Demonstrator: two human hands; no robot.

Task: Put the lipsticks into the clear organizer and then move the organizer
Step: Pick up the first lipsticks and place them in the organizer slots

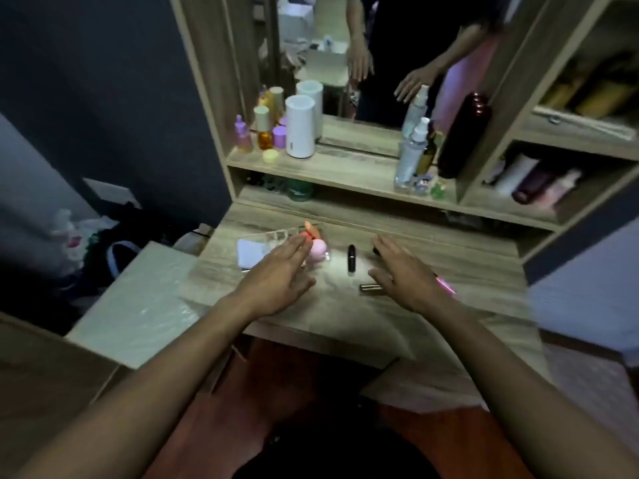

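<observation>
Both your hands hover open and empty over the wooden surface [345, 316]. Your left hand [276, 278] covers part of the clear plastic organizer [276, 236] left of centre, which already holds pink and orange sponges [316, 248]. Sweep it sideways and you could knock that light organizer away. Your right hand [404, 274] hides part of the metallic lipstick tube [370, 288]; the black lipstick tube [351, 258] lies between your hands and may roll if nudged.

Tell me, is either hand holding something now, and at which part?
Nothing is held. The left hand hovers open by the clear organizer; the right hand is spread over the desk beside the black lipstick.
</observation>
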